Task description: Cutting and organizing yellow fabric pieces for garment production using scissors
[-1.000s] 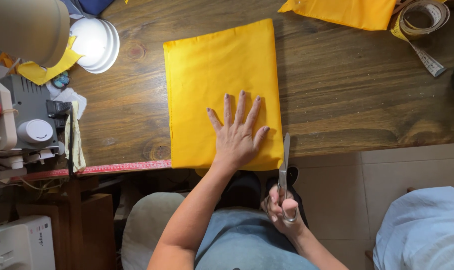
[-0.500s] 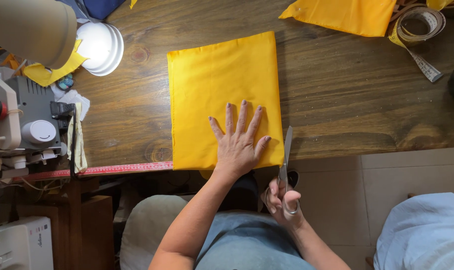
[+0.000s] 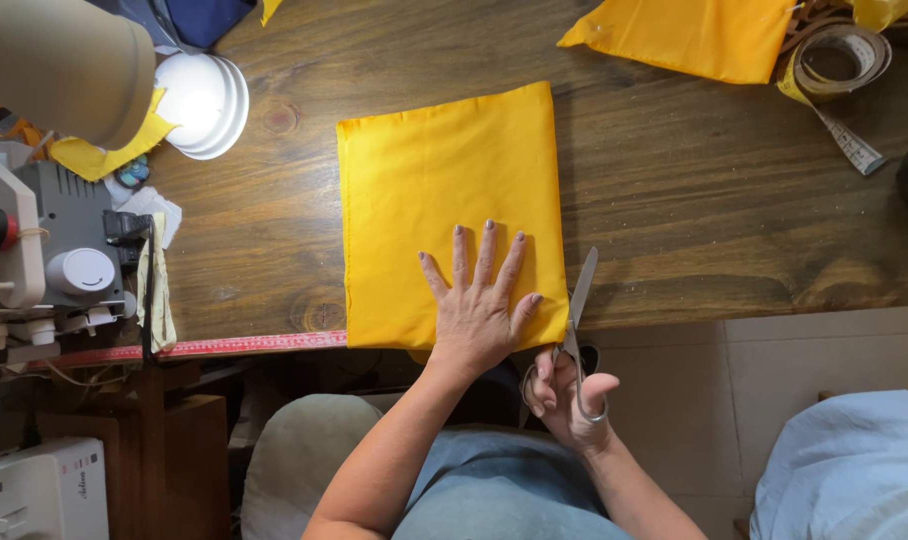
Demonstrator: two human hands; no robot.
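One folded yellow cloth [image 3: 444, 190] on the desk [image 3: 714, 210], left hand [image 3: 479, 310] flat, fingers spread. Right hand [image 3: 571, 395], fingers clamped on one pair of scissors [image 3: 578, 310]; a second yellow cloth [image 3: 689, 35] is cut off above.

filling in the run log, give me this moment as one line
left hand: flat on yellow cloth | right hand: holds scissors at cloth's right edge, blades look closed | cloth: folded on wooden table, near edge

Folded cloth [image 3: 444, 210] lies mid-surface [image 3: 694, 220], reaching the near edge. Left hand [image 3: 477, 310] flat on cloth's near right corner. Right hand [image 3: 572, 400] off the edge, just right of it, holding scissors [image 3: 580, 300] beside cloth's right side. Lamp [image 3: 206, 103] far left, sewing machine [image 3: 44, 250] left, second cloth [image 3: 694, 35] and tape measure [image 3: 839, 70] far right.
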